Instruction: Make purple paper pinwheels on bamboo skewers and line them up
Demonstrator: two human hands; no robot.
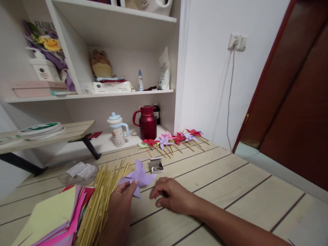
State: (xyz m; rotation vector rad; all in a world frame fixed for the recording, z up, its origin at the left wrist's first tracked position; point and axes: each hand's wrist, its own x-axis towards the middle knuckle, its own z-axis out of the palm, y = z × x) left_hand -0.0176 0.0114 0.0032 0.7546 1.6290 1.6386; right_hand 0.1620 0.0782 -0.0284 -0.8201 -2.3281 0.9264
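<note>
Our left hand (123,200) has its grip closed on a purple pinwheel (139,176), thumb and fingertips pinching the lower edge of the paper. The pinwheel lies on the table (230,191), just in front of us, its blades spread flat and its upper tip pointing toward the shelves. Our right hand (171,198) rests palm down on the table just beside the pinwheel, fingers curled loosely and holding nothing; whether anything small sits under the fingertips we cannot tell.

Left of our left hand lies a bundle of sticks (102,194), fanned out, running from the near edge toward the pinwheel and touching its left blade. Further left is a stack of coloured paper (56,215), with a pale yellow sheet on top and pink, red and purple sheets below. A small open metal box (156,166) stands just behind the pinwheel.

At the far side of the table a row of finished pinwheels (174,139) in red, purple and pink lies on its sticks. Behind them, on the low shelf, stand a red jug (146,122) and a cup (118,130) with a blue lid.
</note>
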